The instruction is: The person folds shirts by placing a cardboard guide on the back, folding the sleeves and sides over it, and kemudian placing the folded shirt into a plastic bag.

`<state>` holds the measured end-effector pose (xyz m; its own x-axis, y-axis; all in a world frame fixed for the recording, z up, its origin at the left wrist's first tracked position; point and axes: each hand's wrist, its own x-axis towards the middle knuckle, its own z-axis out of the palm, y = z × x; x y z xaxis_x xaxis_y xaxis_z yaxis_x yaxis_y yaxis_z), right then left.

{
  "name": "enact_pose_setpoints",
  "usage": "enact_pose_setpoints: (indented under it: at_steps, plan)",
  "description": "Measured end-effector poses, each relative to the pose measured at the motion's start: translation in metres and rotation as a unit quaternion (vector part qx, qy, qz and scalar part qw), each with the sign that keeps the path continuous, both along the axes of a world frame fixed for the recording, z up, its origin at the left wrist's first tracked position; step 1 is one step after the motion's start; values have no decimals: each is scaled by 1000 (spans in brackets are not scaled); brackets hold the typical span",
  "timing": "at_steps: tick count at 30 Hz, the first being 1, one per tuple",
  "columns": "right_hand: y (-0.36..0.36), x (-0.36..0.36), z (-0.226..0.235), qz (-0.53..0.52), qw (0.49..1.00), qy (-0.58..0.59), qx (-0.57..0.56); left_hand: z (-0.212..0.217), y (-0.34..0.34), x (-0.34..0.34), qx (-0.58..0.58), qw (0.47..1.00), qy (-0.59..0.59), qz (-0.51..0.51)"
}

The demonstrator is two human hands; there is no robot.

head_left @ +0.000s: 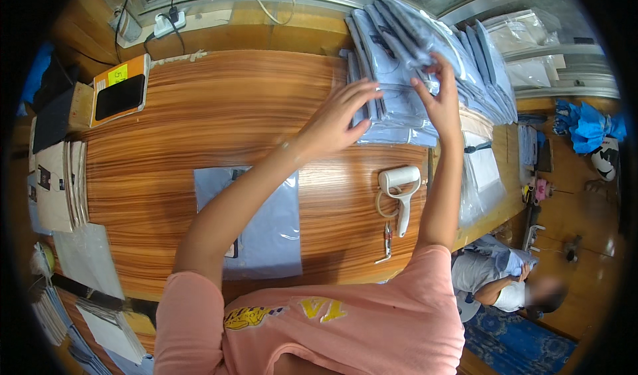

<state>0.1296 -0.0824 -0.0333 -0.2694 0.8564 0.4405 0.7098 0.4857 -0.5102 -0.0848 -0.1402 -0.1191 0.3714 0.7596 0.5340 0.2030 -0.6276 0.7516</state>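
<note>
At the far right of the table, light-blue folded garments in clear plastic bags lie in a leaning pile. My left hand is at the pile's left side, fingers spread, holding nothing. My right hand reaches to the near end of the upper bagged garments. Its thumb and fingers are apart beside their edges, and I see no firm grip. A single bagged blue garment lies flat in front of me, partly under my left forearm.
A white lint roller and a small metal tool lie near my right forearm. At left are a black phone on a notebook and beige bagged garments. A power strip sits at the back. Another person sits at right.
</note>
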Motion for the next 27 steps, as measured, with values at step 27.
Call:
enact_pose_setpoints:
  at_steps: [27]
  plan:
    - [-388,-153,-137,-58,283,683,-671,57,-150,-57,-285,923,-235,112]
